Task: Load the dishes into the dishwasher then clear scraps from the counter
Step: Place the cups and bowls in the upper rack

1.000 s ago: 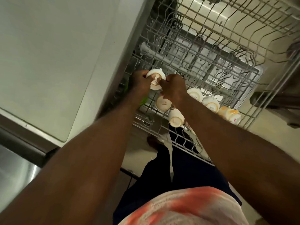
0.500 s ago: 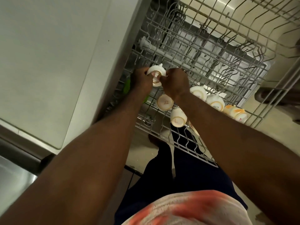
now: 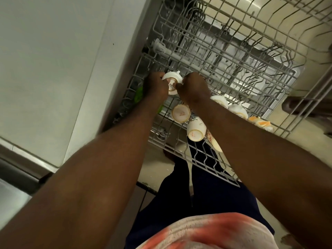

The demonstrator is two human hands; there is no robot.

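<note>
The dishwasher's upper wire rack [image 3: 233, 56] is pulled out in front of me. My left hand [image 3: 156, 86] and my right hand [image 3: 194, 88] both grip a small white cup [image 3: 171, 81] with brown lettering, held upside down at the rack's near left corner. Several white cups sit upside down along the rack's front row, among them one [image 3: 180, 113] just below my hands and another [image 3: 195, 129] beside it. More cups [image 3: 238, 110] run off to the right, partly hidden behind my right forearm.
A pale counter top [image 3: 45, 60] lies to the left of the rack. Something green [image 3: 138, 94] shows at the rack's left side under my left wrist. The rack's back and right rows [image 3: 260, 44] hold nothing. My legs stand under the rack's front edge.
Both hands stay on the white cup at the rack's left corner. They have shifted only slightly up in view as my head moved.
</note>
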